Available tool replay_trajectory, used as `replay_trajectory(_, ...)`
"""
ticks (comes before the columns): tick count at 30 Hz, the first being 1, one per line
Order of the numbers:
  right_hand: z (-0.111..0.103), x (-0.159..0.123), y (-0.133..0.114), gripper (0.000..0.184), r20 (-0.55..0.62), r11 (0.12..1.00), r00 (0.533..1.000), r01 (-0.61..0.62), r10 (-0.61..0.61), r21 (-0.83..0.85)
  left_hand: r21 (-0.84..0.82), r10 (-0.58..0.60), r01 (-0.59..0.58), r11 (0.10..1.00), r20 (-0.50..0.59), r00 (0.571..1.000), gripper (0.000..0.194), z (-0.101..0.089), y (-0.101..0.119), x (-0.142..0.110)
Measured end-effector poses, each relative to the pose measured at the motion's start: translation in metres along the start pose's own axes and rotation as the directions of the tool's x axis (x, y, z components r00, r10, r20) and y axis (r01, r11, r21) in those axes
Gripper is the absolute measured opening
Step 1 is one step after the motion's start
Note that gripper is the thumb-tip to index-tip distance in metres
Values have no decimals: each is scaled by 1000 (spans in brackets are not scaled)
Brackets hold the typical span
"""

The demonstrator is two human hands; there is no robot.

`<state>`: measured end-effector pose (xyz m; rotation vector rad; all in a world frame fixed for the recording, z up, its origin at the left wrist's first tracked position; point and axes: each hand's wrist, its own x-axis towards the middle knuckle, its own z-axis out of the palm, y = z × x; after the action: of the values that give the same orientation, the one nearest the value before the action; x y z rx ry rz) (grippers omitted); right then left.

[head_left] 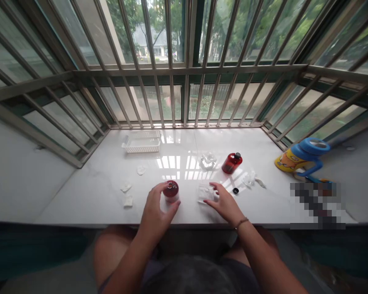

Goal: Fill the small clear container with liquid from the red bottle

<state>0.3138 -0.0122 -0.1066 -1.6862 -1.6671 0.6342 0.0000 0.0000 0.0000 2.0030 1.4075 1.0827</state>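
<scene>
Left hand (155,208) was wrapped around a small upright red glass jar (171,190) near the front edge of the white marble sill (88,192); its top looked uncapped. Right hand (223,202), fingers loosely spread, rested on a small clear plastic box (205,192), not gripping. A small black cap (235,190) lay loose beside it. 1 red capped bottle (232,162) lay tipped behind, untouched. 3 white pads (126,187) sat left. Judged early-to-mid stage.

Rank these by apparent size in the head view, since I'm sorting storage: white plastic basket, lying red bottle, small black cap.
1. White slotted plastic basket, though farthest away.
2. Red bottle lying on its side.
3. Small black cap, clearly smallest.
</scene>
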Motion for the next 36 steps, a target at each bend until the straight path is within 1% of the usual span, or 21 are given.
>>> replay_trajectory(2, -10, -3, 9, 69, -42, 999, 998, -39, 39, -3, 29, -58, 57, 998, 27, 998, 67, 15, -25, 4)
replay_trajectory(4, -19, -6, 18, 70, -81, 997, 994, -73, 73, 2, 34, -108, 107, 994, 51, 993, 80, 26, -44, 8)
replay_trajectory(6, -26, -8, 24, 70, -107, 996, 990, -92, 93, 11, 21, -160, 159, 987, 77, 984, 85, 33, -56, 13)
replay_trajectory(9, -32, -12, 29, 71, -119, 993, 986, -115, 117, 21, -29, -246, 252, 967, 137, 960, 88, 39, -65, 21)
replay_trajectory(11, -33, -13, 31, 71, -118, 991, 984, -130, 132, 22, -58, -284, 298, 953, 175, 943, 87, 41, -66, 24)
replay_trajectory(13, -33, -14, 32, 72, -115, 991, 984, -131, 133, 24, -71, -296, 314, 947, 188, 937, 83, 42, -66, 26)
replay_trajectory(16, -29, -14, 35, 74, -107, 992, 987, -121, 124, 30, -82, -291, 307, 948, 168, 942, 82, 42, -65, 23)
replay_trajectory(23, -19, -14, 41, 77, -83, 993, 990, -109, 112, 42, -106, -251, 267, 958, 143, 957, 91, 36, -65, 17)
replay_trajectory(26, -17, -15, 42, 78, -86, 994, 991, -96, 100, 46, -121, -228, 247, 961, 152, 962, 97, 34, -63, 18)
replay_trajectory(30, -13, -16, 39, 79, -82, 995, 993, -77, 82, 59, -145, -202, 234, 961, 204, 958, 98, 35, -61, 26)
replay_trajectory(33, -9, -16, 32, 80, -53, 994, 995, -79, 83, 70, -139, -179, 221, 965, 266, 947, 93, 31, -62, 37)
replay_trajectory(36, -3, -16, 23, 79, -3, 994, 997, -78, 79, 77, -124, -134, 187, 975, 344, 929, 86, 24, -63, 51)
